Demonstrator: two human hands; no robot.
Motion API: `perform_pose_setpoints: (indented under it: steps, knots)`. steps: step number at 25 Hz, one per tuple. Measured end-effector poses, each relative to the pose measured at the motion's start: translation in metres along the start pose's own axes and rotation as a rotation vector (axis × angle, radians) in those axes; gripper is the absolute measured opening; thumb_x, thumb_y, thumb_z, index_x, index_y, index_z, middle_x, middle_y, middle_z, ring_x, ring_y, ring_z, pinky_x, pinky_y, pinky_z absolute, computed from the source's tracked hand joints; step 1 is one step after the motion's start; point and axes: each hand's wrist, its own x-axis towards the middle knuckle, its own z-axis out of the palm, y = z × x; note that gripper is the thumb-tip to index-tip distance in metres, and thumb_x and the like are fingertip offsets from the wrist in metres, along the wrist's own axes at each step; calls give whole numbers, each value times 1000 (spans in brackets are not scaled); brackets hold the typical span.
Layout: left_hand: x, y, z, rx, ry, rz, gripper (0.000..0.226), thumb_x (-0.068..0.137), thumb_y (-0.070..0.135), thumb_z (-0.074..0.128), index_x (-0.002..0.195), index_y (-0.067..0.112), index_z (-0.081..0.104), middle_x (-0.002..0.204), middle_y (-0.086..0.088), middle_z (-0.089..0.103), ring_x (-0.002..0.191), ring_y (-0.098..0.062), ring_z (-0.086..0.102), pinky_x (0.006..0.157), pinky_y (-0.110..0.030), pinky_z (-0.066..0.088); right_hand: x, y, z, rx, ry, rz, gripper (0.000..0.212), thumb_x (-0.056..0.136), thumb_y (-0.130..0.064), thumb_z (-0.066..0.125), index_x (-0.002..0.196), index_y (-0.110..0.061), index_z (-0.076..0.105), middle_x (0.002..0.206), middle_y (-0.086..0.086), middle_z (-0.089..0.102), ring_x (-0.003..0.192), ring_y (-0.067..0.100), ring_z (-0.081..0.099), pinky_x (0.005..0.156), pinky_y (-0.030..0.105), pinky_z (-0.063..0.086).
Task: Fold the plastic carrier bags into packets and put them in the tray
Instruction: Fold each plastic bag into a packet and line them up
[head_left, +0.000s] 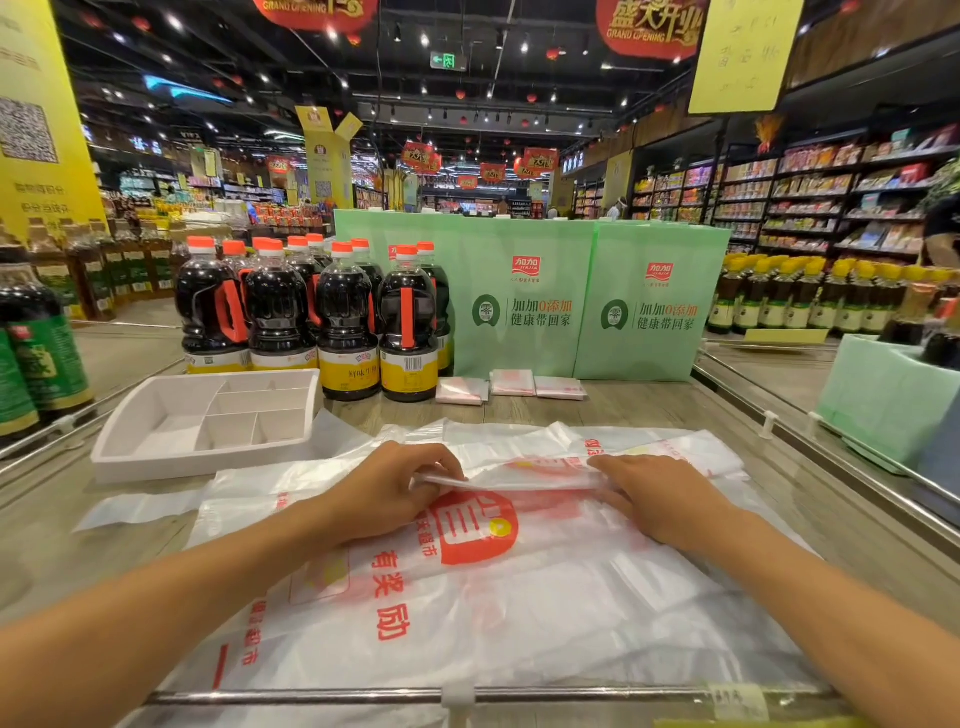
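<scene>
L grip (384, 493) & R grip (660, 499) both bare, forearms bare to frame edge.

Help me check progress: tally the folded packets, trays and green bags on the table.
Packets: 3
Tray: 1
Green bags: 2
Total: 6

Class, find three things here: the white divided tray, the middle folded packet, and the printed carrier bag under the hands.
White divided plastic tray (156, 466): head view, front wall.
Middle folded white plastic packet (513, 383): head view, top face.
White red-printed plastic carrier bag (545, 597): head view, flat near half.
</scene>
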Motion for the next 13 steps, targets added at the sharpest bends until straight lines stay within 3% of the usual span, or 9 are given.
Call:
perform_pose_setpoints:
  steps: [2,5,8,11,13]
  knots:
    - [2,1,1,14,16,10,25,94,10,65,108,29,75,99,19,74,93,-1,69,78,-24,54,-1,0,-1,75,27,-15,47,103,-54,47,143,-30,51,132,-7,65,119,22,61,94,38,49]
    - [2,0,1,31,27,23,28,95,8,63,111,27,76,99,19,75,93,0,69,77,-24,55,2,2,4,6,52,-37,27,103,-34,46,125,-29,60,119,-5,70,105,22,65,88,38,52]
    - [3,9,-3,79,61,73,32,95,9,65,118,28,76,107,16,76,95,-1,71,77,-29,57,4,8,4,-73,104,4,21,94,-18,50,107,-29,63,101,-8,73,88,19,67,77,39,56]
    - [11,39,-28,146,177,258,27,94,12,68,118,21,77,117,9,75,103,-5,72,81,-36,61,4,15,-16,-25,377,-10,27,91,-5,60,107,-24,73,92,-1,78,76,25,73,64,41,60]
    - [14,70,-56,238,215,414,24,95,13,66,116,17,76,118,5,74,104,-11,73,79,-38,62,5,17,-45,31,609,-112,27,90,3,65,109,-13,75,94,4,79,77,24,76,63,40,64]
